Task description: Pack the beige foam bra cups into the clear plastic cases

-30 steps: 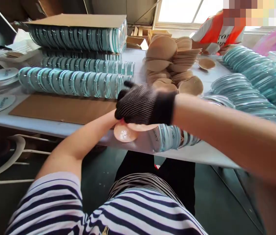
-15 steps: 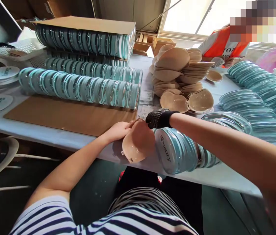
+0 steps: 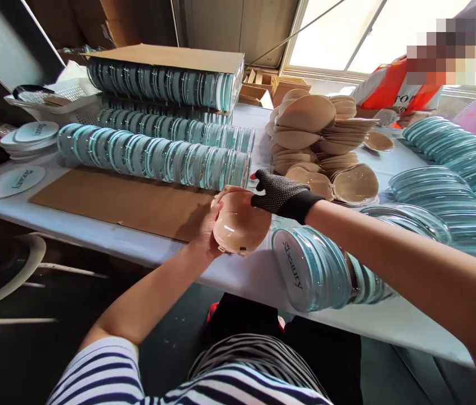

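Observation:
Both of my hands hold a beige moulded cup in a clear shell (image 3: pixel 240 225) just above the near table edge. My bare left hand (image 3: pixel 209 233) grips its left side from below. My right hand (image 3: pixel 277 193), in a black knit glove, holds its upper right rim. Right of it lies a row of teal-rimmed clear cases (image 3: pixel 317 267) with a printed label facing me. A stack of loose beige cups (image 3: pixel 317 135) sits behind my right hand.
Long rows of teal-rimmed cases (image 3: pixel 153 157) lie across the white table (image 3: pixel 94 228), some under a cardboard sheet (image 3: pixel 170 56). A brown cardboard sheet (image 3: pixel 115 199) lies flat in front. More cases (image 3: pixel 452 163) spread at right. A person in orange (image 3: pixel 389 84) sits opposite.
My hands lifted the beige cup from the table edge and moved it up and away from me. The right hand shifted from on top of the cup to its far rim.

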Demonstrator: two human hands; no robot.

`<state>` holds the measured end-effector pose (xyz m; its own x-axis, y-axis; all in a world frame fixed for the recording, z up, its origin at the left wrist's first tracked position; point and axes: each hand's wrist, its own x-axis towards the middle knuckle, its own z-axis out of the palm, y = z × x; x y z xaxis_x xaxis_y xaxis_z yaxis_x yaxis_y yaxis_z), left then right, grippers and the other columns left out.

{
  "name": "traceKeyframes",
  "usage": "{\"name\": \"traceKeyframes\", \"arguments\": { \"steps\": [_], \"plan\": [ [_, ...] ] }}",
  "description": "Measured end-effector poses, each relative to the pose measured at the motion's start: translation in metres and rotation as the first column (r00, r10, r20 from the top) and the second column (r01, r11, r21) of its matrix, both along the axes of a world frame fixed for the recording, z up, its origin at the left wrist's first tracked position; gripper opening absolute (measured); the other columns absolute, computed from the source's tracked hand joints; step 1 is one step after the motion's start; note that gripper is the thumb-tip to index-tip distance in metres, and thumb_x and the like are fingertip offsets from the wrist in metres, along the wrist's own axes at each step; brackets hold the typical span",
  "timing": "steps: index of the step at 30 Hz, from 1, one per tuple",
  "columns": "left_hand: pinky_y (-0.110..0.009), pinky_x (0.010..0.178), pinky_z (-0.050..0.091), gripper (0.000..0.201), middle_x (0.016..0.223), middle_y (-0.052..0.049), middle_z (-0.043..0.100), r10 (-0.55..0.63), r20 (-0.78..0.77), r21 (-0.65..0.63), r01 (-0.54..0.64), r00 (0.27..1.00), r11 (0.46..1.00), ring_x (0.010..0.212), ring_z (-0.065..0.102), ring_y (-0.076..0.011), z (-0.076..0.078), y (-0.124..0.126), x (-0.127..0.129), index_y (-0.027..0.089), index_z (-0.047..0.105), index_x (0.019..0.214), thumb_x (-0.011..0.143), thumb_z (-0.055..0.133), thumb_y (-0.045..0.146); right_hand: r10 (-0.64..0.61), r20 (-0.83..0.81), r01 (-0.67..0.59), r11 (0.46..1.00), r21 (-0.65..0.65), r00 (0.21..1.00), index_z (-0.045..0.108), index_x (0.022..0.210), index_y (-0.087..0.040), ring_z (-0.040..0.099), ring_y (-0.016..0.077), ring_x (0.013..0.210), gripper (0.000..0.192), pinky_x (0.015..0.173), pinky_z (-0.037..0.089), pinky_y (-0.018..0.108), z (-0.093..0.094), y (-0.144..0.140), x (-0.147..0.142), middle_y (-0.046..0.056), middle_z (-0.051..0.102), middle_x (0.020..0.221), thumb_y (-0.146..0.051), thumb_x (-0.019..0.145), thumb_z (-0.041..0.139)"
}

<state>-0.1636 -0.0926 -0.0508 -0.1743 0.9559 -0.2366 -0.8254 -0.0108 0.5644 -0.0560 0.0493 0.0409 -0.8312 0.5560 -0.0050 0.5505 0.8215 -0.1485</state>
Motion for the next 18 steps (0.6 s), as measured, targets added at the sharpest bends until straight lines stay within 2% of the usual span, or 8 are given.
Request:
{"name": "traceKeyframes", "arguments": {
  "steps": [2,3,5,7,9,13,16,18],
  "plan": [
    [-0.042,0.092,0.054,0.029,0.101,-0.008,0.073,0.093,-0.020,-0.043,-0.093,0.995,0.995,0.102,0.067,-0.0275,0.002,0.001,-0.002,0.020,0.064,0.108,0.084,0.057,0.034,0.058,-0.142,-0.048,0.996,0.077,0.988,0.053,0.128,-0.016,0.064,0.0250,0.091,0.060,0.077,0.049,0.036,0.010,-0.013,0.011,0.014,0.067,0.110,-0.057,0.085,0.055],
    [-0.043,0.092,0.054,0.028,0.099,-0.007,0.073,0.122,-0.016,-0.048,-0.123,0.992,0.991,0.103,0.067,-0.0282,0.004,0.003,-0.002,0.020,0.064,0.107,0.083,0.056,0.031,0.158,-0.161,-0.138,0.982,0.126,0.974,0.057,0.124,-0.015,0.063,0.0260,0.092,0.058,0.078,0.049,0.038,0.012,-0.021,0.018,0.015,0.067,0.109,-0.057,0.084,0.056],
    [-0.046,0.093,0.053,0.031,0.098,-0.010,0.073,0.138,0.025,-0.029,-0.137,0.990,0.990,0.104,0.066,-0.0303,0.005,0.005,-0.002,0.018,0.064,0.108,0.084,0.054,0.036,0.431,-0.124,-0.406,0.895,0.187,0.894,0.064,0.114,-0.015,0.061,0.0286,0.097,0.052,0.083,0.049,0.043,0.010,-0.039,0.032,0.016,0.066,0.110,-0.057,0.083,0.059],
    [-0.048,0.092,0.053,0.042,0.099,-0.014,0.072,0.110,0.076,-0.011,-0.110,0.991,0.994,0.103,0.066,-0.0324,0.006,0.007,-0.001,0.015,0.063,0.111,0.085,0.053,0.047,0.604,-0.098,-0.586,0.793,0.165,0.791,0.068,0.108,-0.018,0.060,0.0288,0.103,0.040,0.087,0.050,0.046,-0.003,-0.050,0.046,0.015,0.066,0.114,-0.050,0.087,0.057],
    [-0.049,0.092,0.052,0.053,0.101,-0.016,0.072,0.083,0.116,-0.021,-0.081,0.990,0.996,0.102,0.066,-0.0328,0.005,0.006,0.001,0.013,0.061,0.114,0.084,0.053,0.056,0.626,-0.160,-0.615,0.780,0.113,0.764,0.069,0.109,-0.022,0.060,0.0250,0.108,0.028,0.092,0.050,0.046,-0.022,-0.051,0.060,0.012,0.067,0.116,-0.036,0.094,0.050],
    [-0.049,0.091,0.052,0.061,0.103,-0.017,0.071,-0.067,0.191,-0.032,0.074,0.979,0.997,0.101,0.067,-0.0324,0.005,0.001,0.005,0.012,0.060,0.118,0.084,0.053,0.062,0.572,-0.281,-0.598,0.802,-0.008,0.771,0.067,0.114,-0.028,0.060,0.0183,0.114,0.029,0.104,0.047,0.044,-0.052,-0.033,0.078,0.005,0.069,0.115,-0.028,0.097,0.044],
    [-0.046,0.086,0.055,0.043,0.097,-0.014,0.073,-0.055,0.176,-0.106,0.074,0.983,0.992,0.091,0.069,-0.0291,0.008,0.001,0.008,0.012,0.061,0.118,0.087,0.056,0.041,0.608,-0.274,-0.629,0.777,0.015,0.745,0.068,0.114,-0.025,0.059,0.0183,0.117,0.030,0.106,0.046,0.044,-0.050,-0.030,0.076,0.006,0.068,0.119,-0.025,0.097,0.042],
    [-0.044,0.078,0.057,0.033,0.088,-0.011,0.073,0.008,0.137,-0.194,0.019,0.991,0.981,0.077,0.070,-0.0258,0.010,0.003,0.009,0.012,0.063,0.113,0.086,0.054,0.028,0.700,-0.200,-0.700,0.709,0.082,0.686,0.069,0.110,-0.021,0.059,0.0209,0.118,0.029,0.104,0.046,0.046,-0.035,-0.032,0.069,0.008,0.067,0.121,-0.025,0.097,0.044]
  ]
}}
